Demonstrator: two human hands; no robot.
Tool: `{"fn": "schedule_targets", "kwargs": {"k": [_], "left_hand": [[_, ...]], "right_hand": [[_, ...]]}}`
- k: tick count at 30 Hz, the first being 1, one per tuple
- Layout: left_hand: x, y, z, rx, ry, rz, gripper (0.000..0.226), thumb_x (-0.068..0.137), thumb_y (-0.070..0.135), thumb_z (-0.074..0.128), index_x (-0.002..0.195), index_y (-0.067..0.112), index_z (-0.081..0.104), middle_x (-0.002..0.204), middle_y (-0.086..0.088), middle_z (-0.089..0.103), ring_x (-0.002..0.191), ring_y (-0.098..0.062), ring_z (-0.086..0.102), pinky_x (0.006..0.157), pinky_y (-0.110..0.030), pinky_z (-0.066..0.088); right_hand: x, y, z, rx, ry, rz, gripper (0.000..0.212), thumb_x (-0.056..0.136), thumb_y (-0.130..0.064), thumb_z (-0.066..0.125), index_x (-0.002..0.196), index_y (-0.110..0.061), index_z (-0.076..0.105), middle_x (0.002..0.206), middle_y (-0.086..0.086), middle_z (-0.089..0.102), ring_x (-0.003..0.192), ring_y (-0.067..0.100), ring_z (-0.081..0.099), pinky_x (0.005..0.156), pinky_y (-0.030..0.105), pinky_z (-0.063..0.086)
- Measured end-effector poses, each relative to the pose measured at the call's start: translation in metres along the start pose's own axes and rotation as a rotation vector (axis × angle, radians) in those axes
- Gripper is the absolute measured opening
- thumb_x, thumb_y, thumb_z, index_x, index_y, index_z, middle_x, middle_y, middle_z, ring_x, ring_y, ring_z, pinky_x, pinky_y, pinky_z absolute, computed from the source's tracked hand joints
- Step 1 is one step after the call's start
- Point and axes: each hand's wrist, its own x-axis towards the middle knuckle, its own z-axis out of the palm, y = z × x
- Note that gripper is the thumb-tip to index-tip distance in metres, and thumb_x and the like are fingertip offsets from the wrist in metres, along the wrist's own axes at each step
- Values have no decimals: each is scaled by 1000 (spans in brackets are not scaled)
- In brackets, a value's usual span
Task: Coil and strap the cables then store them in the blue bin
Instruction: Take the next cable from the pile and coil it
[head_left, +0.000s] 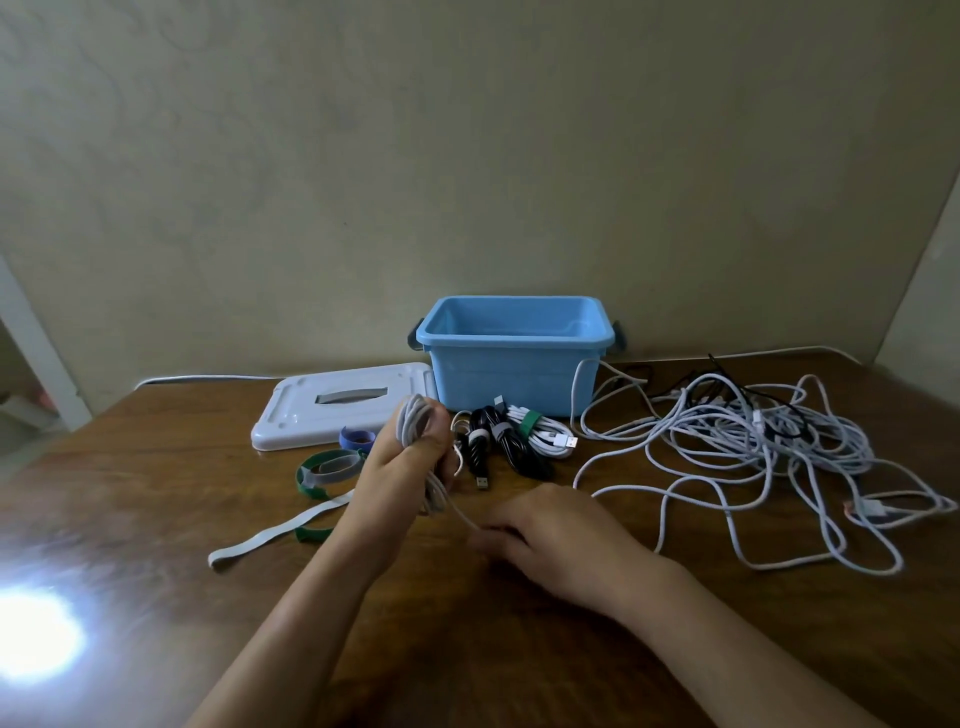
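Note:
My left hand (400, 467) grips a coil of white cable (411, 422), held upright above the table. The cable's free end runs down and right into my right hand (550, 530), which pinches it near the tabletop. The open blue bin (517, 384) stands at the back centre, and nothing shows inside it. In front of the bin lie three strapped bundles: a black one (478, 441), another black one (519, 449) and a white one with a green strap (545, 434). A tangle of loose white and black cables (753, 441) spreads over the right side.
The bin's pale lid (337, 410) lies flat to the left of the bin. Loose straps lie left of my hands: a blue roll (357, 439), green and grey loops (327, 470) and a flat grey strip (275, 535). A wall runs close behind the table. Glare marks the front left.

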Motion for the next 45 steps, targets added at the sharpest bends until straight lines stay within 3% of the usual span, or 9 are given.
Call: {"fn": "schedule_targets", "kwargs": {"k": [5,20,24,28,32,36,39,42,45], "left_hand": [[1,-7,0,138,-44,36,19,105,18,49,87,16,53,69,8,52,66,-11,47,61,-28,42],[8,-17,0,556,-33,116,21,100,31,55,82,21,52,62,4,58,51,-1,54,53,-18,43],[7,-16,-1,485,-86,107,27,99,35,52,79,18,53,53,5,59,47,-3,53,52,-20,46],[2,-13,4,387,-189,71,43,84,62,44,80,20,52,55,11,58,51,0,51,57,-23,46],[1,-18,5,354,-247,99,84,59,97,48,86,18,58,70,7,60,62,0,53,61,-19,47],[4,-21,-1,301,-333,3,104,40,91,72,107,12,61,94,-6,69,83,-13,65,78,-29,55],[2,-19,2,485,-393,-71,79,59,61,88,120,20,58,110,2,68,99,-10,66,92,-34,56],[-1,-16,10,600,-368,-41,18,91,23,70,103,24,57,97,1,65,84,-12,63,83,-36,57],[-3,-14,10,500,-351,-70,2,101,22,55,99,22,56,89,-1,62,74,-13,58,75,-32,53]], "right_hand": [[-4,0,0,-5,3,-64,23,101,-48,53,99,-30,67,91,-8,66,78,7,52,65,29,36],[-9,-2,-25,144,118,-87,7,96,-38,66,100,-35,70,96,-18,60,91,0,55,78,27,47],[-11,1,-23,53,346,-96,16,94,-48,64,95,-34,72,89,-15,64,86,3,58,72,23,45],[-12,4,-21,-47,598,1,40,85,-70,57,77,-32,67,69,-18,62,64,-1,51,57,11,27],[-10,4,-20,48,530,-25,21,92,-53,65,84,-34,65,75,-22,56,71,-3,52,61,12,30],[-7,2,-25,217,450,-82,11,98,-38,62,93,-31,68,83,-21,57,86,0,55,69,16,37],[-8,2,-22,108,522,-102,16,95,-45,61,93,-33,71,83,-18,58,80,2,55,68,14,37],[-9,3,-22,10,600,-99,32,90,-59,56,88,-31,71,78,-18,57,70,0,50,66,10,31],[-9,9,-27,-34,654,-61,39,88,-67,53,81,-29,62,71,-21,48,62,-5,41,65,11,26]]}}
